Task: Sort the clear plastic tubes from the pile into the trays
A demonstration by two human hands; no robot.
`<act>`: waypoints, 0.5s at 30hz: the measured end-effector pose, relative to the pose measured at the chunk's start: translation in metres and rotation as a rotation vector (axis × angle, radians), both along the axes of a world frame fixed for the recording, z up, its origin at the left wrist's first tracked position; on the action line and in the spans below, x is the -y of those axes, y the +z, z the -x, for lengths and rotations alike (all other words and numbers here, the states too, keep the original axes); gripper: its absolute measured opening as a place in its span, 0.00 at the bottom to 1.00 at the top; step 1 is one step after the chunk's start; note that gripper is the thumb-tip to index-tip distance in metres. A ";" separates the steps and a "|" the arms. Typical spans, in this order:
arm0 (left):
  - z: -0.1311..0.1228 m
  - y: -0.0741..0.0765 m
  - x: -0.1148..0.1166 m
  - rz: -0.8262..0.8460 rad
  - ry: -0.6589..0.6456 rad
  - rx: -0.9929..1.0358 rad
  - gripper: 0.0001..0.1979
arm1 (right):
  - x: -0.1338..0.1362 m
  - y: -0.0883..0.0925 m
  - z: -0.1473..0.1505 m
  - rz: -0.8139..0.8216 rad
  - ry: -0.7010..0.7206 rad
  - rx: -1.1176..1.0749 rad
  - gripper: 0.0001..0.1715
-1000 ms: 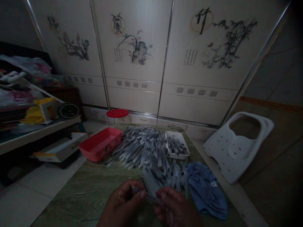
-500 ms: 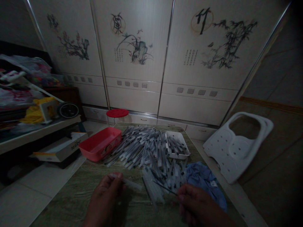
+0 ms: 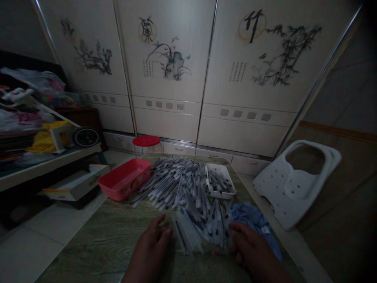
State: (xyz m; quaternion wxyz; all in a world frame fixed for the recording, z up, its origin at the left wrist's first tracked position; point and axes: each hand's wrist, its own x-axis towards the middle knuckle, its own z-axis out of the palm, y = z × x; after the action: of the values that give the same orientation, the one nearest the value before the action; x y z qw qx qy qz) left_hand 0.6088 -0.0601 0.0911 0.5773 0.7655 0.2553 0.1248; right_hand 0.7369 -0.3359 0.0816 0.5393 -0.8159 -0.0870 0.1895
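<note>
My left hand [image 3: 151,245] hovers over the near table, thumb and index finger apart, with nothing seen between them. Just right of it lies a row of clear pen barrels [image 3: 191,232]; one slim dark-cored pen [image 3: 180,236] rests along the row's left side. My right hand [image 3: 250,247] is at the right end of the nearer pens [image 3: 218,222], fingers curled together beside a clear, thin piece. What they pinch, if anything, is too dim to make out. A large heap of clear pens with dark ends [image 3: 179,179] spreads behind.
A red plastic basket [image 3: 113,192] stands left of the heap. On the right is a white tray [image 3: 220,194] with pens inside, and a crumpled blue cloth [image 3: 253,220] lies nearer. A red stool [image 3: 146,141] stands beyond the table; a white plastic panel [image 3: 294,188] leans at right.
My left hand has let go of the clear barrel and moved right. The dark refill is gone from my right hand, which has shifted slightly right towards the nearer pens.
</note>
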 end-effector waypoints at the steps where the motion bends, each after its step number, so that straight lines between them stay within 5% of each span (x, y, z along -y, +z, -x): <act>1: 0.001 -0.001 0.001 0.013 -0.022 0.000 0.32 | 0.001 0.001 0.000 0.005 -0.003 0.003 0.21; 9: 0.005 -0.012 0.003 0.124 -0.075 0.071 0.24 | -0.001 0.017 -0.002 0.058 -0.054 0.140 0.17; 15: 0.010 -0.011 -0.009 0.093 -0.028 0.055 0.23 | -0.040 0.024 0.015 0.026 -0.054 0.179 0.15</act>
State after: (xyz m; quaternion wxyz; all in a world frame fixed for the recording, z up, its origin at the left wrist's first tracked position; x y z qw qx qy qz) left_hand 0.5988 -0.0507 0.0799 0.6205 0.7377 0.2343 0.1259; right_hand 0.7223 -0.2958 0.1059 0.5235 -0.8386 -0.1104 0.1023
